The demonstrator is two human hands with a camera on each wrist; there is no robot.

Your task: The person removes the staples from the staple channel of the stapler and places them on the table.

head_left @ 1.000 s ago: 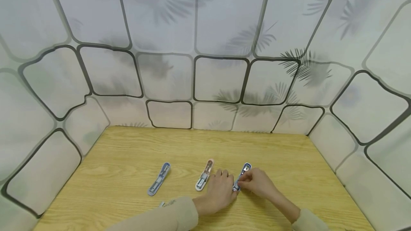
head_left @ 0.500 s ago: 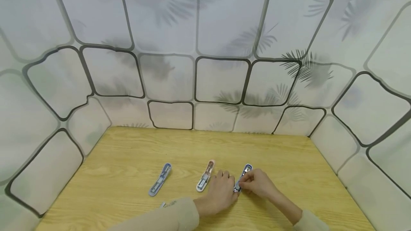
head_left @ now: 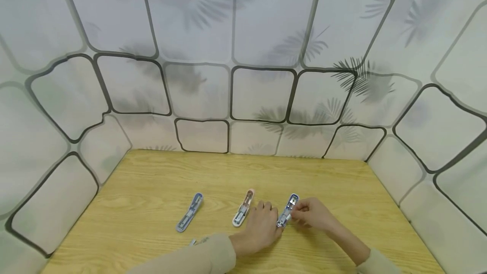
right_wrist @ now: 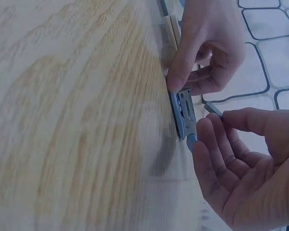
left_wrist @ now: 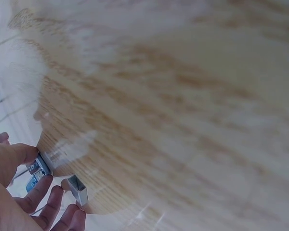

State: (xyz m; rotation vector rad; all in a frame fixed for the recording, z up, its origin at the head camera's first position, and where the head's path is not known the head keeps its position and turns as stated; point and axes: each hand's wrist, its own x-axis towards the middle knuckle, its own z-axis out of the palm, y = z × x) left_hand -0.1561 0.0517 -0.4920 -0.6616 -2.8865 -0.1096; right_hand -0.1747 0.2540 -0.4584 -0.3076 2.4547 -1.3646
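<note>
My left hand (head_left: 261, 226) holds the near end of an opened blue stapler (head_left: 292, 202). In the right wrist view its thumb presses that stapler (right_wrist: 185, 108), whose metal magazine is exposed. My right hand (head_left: 313, 215) is just right of the stapler, pinching a short strip of staples (right_wrist: 213, 109) between thumb and forefinger. A pink-and-white opened stapler (head_left: 243, 207) lies left of my left hand. In the left wrist view a small open-ended metal piece (left_wrist: 78, 189) shows beside the fingertips; what it belongs to, I cannot tell.
Farther left on the wooden table (head_left: 152, 181) lies a blue-grey opened stapler (head_left: 189, 212). A small grey piece (head_left: 192, 242) peeks out beside the left sleeve (head_left: 213, 253). Patterned cloth walls (head_left: 201, 136) enclose the table's back and sides.
My right hand has drawn slightly right, off the blue stapler's near half, so more of the magazine shows. The left hand keeps its place.
</note>
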